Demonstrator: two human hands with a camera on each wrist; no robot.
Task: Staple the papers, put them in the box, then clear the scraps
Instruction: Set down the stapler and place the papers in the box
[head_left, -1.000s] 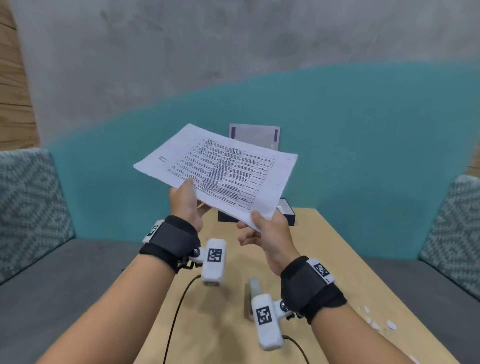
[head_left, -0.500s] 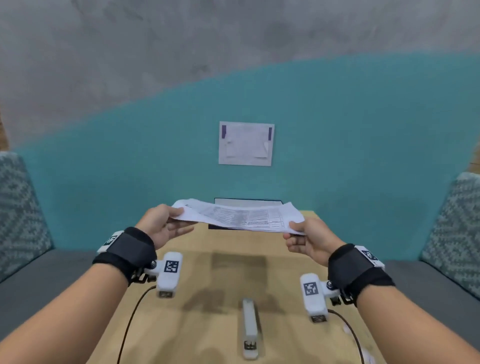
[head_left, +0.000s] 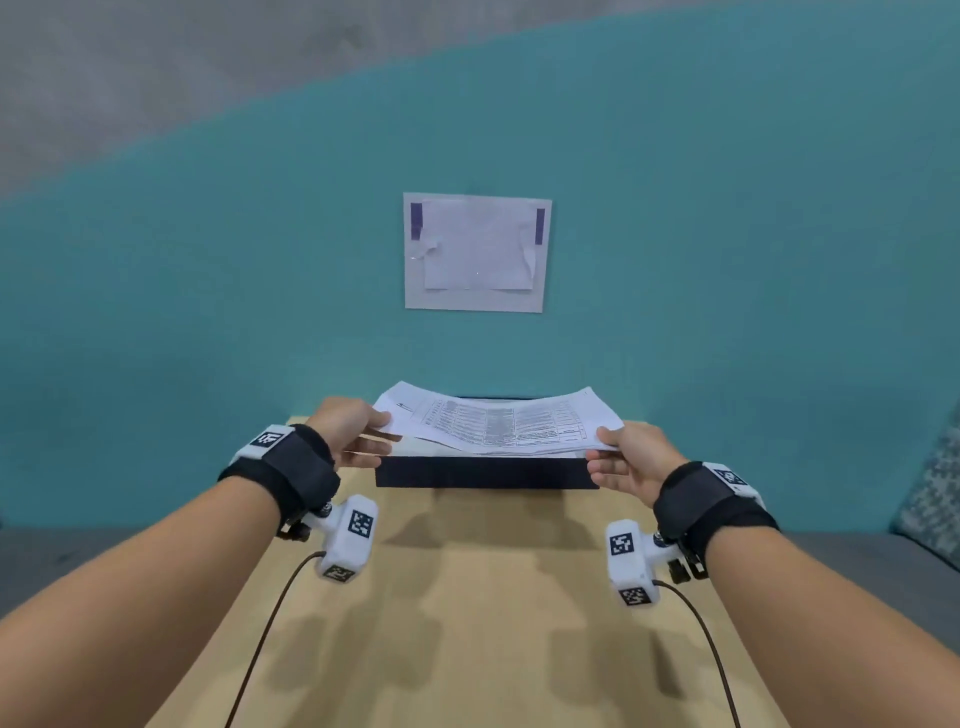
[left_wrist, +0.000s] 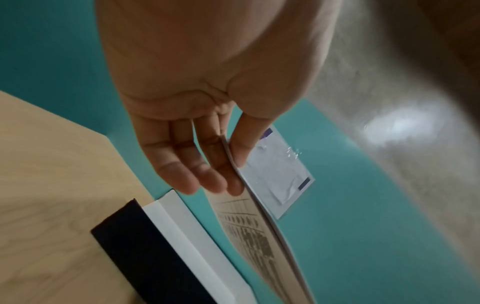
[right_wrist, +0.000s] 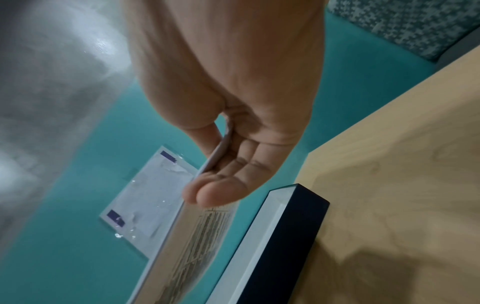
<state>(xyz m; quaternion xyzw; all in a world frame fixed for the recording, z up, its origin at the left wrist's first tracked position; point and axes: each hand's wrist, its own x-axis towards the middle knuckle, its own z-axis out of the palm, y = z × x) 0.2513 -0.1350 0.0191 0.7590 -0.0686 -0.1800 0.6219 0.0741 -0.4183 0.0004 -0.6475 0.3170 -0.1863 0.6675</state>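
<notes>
A thin stack of printed papers (head_left: 498, 423) hangs flat just above a dark box (head_left: 485, 473) with a white inner wall, at the far end of the wooden table (head_left: 467, 623). My left hand (head_left: 358, 434) pinches the stack's left edge, thumb on top and fingers beneath. My right hand (head_left: 621, 452) pinches the right edge the same way. The left wrist view shows the papers (left_wrist: 249, 230) between thumb and fingers, over the box (left_wrist: 155, 253). In the right wrist view the papers (right_wrist: 205, 236) sag beside the box (right_wrist: 275, 244). The stapler and scraps are out of view.
A white sheet (head_left: 475, 252) is taped to the teal wall behind the table. A patterned cushion (head_left: 930, 493) sits at the right on a grey bench (head_left: 883, 566). Wrist camera cables (head_left: 270, 629) trail over the tabletop.
Both hands carried the papers forward and lowered them from a raised tilt to flat over the box. My view moved forward, so the stapler left the frame.
</notes>
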